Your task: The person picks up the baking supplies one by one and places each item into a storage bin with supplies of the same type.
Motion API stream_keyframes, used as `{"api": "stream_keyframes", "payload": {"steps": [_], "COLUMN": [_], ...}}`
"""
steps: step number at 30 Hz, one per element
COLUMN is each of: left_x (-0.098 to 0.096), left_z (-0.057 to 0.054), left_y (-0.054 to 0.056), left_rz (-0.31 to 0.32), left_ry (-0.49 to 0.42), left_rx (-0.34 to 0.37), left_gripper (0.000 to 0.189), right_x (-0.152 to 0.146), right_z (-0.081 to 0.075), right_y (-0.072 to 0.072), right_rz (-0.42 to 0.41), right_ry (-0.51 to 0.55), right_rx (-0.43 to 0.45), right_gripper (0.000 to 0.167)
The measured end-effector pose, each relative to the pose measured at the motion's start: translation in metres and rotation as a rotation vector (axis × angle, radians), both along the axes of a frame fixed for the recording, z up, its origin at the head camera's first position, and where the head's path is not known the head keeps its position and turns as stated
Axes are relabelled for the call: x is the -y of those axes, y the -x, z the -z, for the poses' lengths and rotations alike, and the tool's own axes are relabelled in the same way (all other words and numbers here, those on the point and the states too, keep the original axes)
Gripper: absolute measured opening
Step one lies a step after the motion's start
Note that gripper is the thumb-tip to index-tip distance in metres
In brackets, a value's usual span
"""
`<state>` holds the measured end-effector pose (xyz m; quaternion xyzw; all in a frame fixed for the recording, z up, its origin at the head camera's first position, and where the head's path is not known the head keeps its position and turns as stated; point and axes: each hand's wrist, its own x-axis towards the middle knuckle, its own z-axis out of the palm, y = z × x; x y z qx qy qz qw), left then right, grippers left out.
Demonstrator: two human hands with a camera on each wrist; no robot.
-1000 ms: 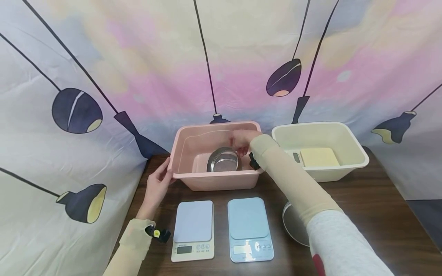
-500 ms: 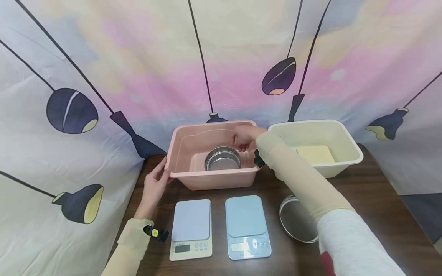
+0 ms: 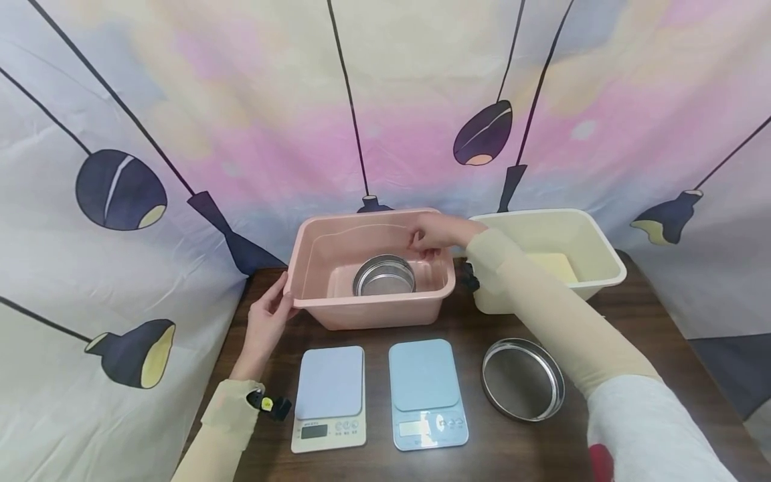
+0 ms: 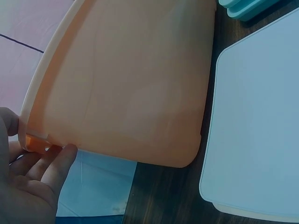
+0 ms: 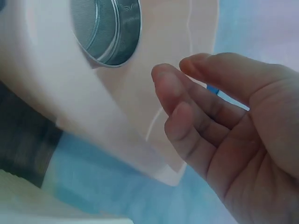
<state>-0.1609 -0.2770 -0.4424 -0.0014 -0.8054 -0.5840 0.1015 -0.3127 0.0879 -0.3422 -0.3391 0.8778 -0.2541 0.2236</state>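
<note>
At the left end of the pink plastic basin (image 3: 361, 302), my left hand (image 3: 267, 321) grips the rim corner, thumb on one side and fingers on the other in the left wrist view. Inside the basin lie round metal sieves (image 3: 384, 276), apparently nested, with mesh showing in the right wrist view. My right hand (image 3: 438, 231) hovers over the basin's right end, fingers loosely bent and holding nothing. In the right wrist view that hand (image 5: 233, 126) is apart from the sieve (image 5: 110, 32). Another round, shallow metal sieve (image 3: 523, 379) rests on the table at the right.
A white kitchen scale (image 3: 330, 385) and a light blue kitchen scale (image 3: 424, 378) lie side by side in front of the basin. Right of it stands a cream basin (image 3: 545, 231) with a pale yellow flat thing (image 3: 557, 266) inside, partly behind my right arm. A printed cloth hangs behind.
My right hand has drawn back from beside the sieves toward the basin's right end, and its arm has uncovered the sieve on the table. The left hand keeps its grip.
</note>
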Motion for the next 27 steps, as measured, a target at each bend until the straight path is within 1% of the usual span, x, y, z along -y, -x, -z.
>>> {"api": "stream_keyframes", "payload": {"steps": [4,8,14,20,27], "left_x": [0.001,0.002,0.001,0.001,0.000], "left_z": [0.000,-0.001,0.000,0.003,0.004], "left_y": [0.000,0.000,0.001,0.000,-0.001], "left_rz": [0.000,0.000,-0.008,0.003,0.003], "left_ry": [0.008,-0.004,-0.044,-0.050,-0.063], "left_rx": [0.004,0.002,0.005,0.017,0.007], "left_gripper": [0.052,0.052,0.052,0.052,0.052], "right_x": [-0.009,-0.019,-0.038,-0.059,-0.083], "right_z": [-0.003,-0.007,-0.007,-0.007,-0.008], "right_y": [-0.005,-0.011,-0.022,-0.034,-0.050], "right_rz": [-0.013,-0.022,0.007,0.002,0.031], "right_ry": [0.037,0.039,0.022,0.061,0.041], "right_rx": [0.007,-0.006,-0.041,-0.047,-0.093], "right_gripper": [0.024,0.023,0.021,0.022,0.023]}}
